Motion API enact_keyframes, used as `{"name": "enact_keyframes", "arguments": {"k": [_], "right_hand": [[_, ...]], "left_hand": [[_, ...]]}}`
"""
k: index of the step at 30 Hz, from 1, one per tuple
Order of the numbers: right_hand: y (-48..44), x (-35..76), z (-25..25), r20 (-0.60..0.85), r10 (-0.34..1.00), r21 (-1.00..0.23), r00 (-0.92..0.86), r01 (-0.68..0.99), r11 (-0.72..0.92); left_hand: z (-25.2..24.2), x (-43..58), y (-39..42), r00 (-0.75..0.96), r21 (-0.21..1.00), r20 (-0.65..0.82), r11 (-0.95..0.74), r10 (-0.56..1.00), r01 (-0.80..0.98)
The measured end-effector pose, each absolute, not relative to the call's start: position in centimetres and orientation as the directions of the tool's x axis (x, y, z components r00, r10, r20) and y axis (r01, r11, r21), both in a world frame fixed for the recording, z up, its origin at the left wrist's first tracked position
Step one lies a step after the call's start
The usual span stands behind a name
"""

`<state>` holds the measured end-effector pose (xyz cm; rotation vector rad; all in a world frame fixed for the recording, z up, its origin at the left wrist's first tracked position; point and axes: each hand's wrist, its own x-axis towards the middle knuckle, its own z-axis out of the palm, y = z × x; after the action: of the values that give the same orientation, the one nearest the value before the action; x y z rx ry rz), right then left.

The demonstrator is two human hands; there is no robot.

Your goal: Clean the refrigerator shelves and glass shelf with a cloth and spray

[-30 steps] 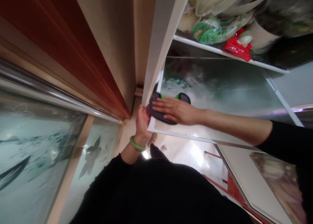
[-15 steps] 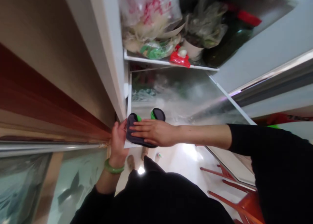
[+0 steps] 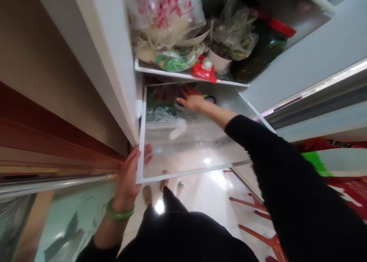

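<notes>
A glass fridge shelf (image 3: 183, 155) with a white rim is pulled out toward me. My left hand (image 3: 130, 174), with a green bangle on its wrist, grips the shelf's front left corner, thumb on the rim and fingers under the glass. My right hand (image 3: 190, 101) reaches to the back of the shelf and lies flat on the glass, fingers stretched to the left. A dark cloth pad with green trim (image 3: 210, 99) shows just behind that hand, mostly hidden by it.
The shelf above (image 3: 183, 75) holds plastic bags of food (image 3: 168, 21), a red packet (image 3: 204, 73), a white cup (image 3: 219, 61) and a dark green bottle (image 3: 259, 57). The fridge door (image 3: 309, 59) stands open at right. Red stool legs (image 3: 252, 216) stand on the floor; a frosted glass door (image 3: 65, 220) is at left.
My right hand slid with the dark pad from the shelf's front left corner to its back. My left hand shifted its grip along the front left corner. The view tilted up.
</notes>
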<state>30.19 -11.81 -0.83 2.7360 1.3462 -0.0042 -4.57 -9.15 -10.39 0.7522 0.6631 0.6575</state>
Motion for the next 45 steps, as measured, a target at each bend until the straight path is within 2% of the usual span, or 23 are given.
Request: {"name": "enact_keyframes", "arguments": {"k": [2,5,8,11,13,16,19,21,23,26,28,30,33,35,36,42,45], "right_hand": [[-8.3,26.4,-1.5,-0.090,0.865,0.049,0.494,0.869,-0.492],[-7.9,19.3,-2.7,-0.124,0.973,0.030,0.197,0.980,-0.195],[-13.1,14.8,-3.3,-0.103,0.994,-0.008,-0.033,0.999,0.032],[-20.3,15.2,-3.1,-0.044,0.991,-0.149,-0.126,0.982,0.119],[-24.3,17.5,-2.5,0.014,1.000,-0.234,-0.024,0.972,0.026],[-28.5,21.3,-1.0,0.094,0.956,-0.365,0.279,0.903,-0.228],[-30.7,23.1,1.2,0.161,0.741,-0.638,0.652,0.642,-0.426],[-31.5,22.7,2.9,0.141,0.550,-0.847,0.823,0.387,-0.363],[-31.8,21.6,4.4,0.061,0.465,-0.964,0.883,0.173,-0.201],[-31.8,19.5,6.0,-0.026,0.553,-0.998,0.833,0.011,-0.063],[-31.5,18.3,6.5,-0.010,0.631,-0.999,0.775,0.017,-0.037],[-31.0,17.1,6.5,0.043,0.673,-0.996,0.738,0.081,-0.025],[-29.6,15.5,6.0,0.126,0.712,-0.982,0.691,0.189,-0.009],[-28.8,14.6,5.5,0.151,0.730,-0.977,0.667,0.213,0.007],[-28.5,14.3,5.3,0.152,0.727,-0.979,0.669,0.204,0.016],[-29.9,14.3,4.0,0.053,0.564,-0.998,0.824,0.021,0.063],[-31.6,14.8,2.9,-0.039,0.530,-0.996,0.847,-0.076,0.048]], "left_hand": [[-10.4,-4.5,-9.0,0.604,0.791,-0.302,0.548,0.737,-0.272],[-10.4,-4.4,-9.0,0.595,0.798,-0.319,0.548,0.737,-0.250],[-10.4,-4.3,-9.0,0.572,0.780,-0.360,0.574,0.737,-0.249],[-10.5,-4.3,-9.0,0.589,0.775,-0.363,0.585,0.722,-0.240],[-10.7,-4.4,-8.9,0.614,0.783,-0.337,0.575,0.713,-0.237],[-11.4,-4.6,-8.6,0.634,0.845,-0.256,0.488,0.730,-0.220],[-12.1,-5.0,-8.3,0.635,0.926,-0.144,0.329,0.759,-0.183],[-12.1,-5.3,-8.0,0.611,0.949,-0.090,0.253,0.787,-0.187],[-11.6,-5.5,-7.8,0.537,0.966,0.032,0.111,0.843,-0.232],[-9.4,-5.6,-8.1,0.447,0.936,0.301,-0.171,0.843,-0.307],[-7.2,-5.2,-8.9,0.525,0.915,0.365,-0.194,0.769,-0.354],[-4.9,-4.3,-10.0,0.681,0.929,0.305,-0.051,0.666,-0.367],[-2.0,-1.9,-11.8,0.893,0.925,0.134,0.270,0.431,-0.269],[-0.7,0.0,-12.6,0.958,0.893,0.091,0.403,0.274,-0.200],[-0.3,0.8,-12.8,0.967,0.883,0.085,0.430,0.242,-0.185],[-0.1,3.4,-12.1,0.924,0.896,0.077,0.380,0.374,-0.229],[0.0,3.9,-10.3,0.877,0.929,0.111,0.264,0.468,-0.259]]}}
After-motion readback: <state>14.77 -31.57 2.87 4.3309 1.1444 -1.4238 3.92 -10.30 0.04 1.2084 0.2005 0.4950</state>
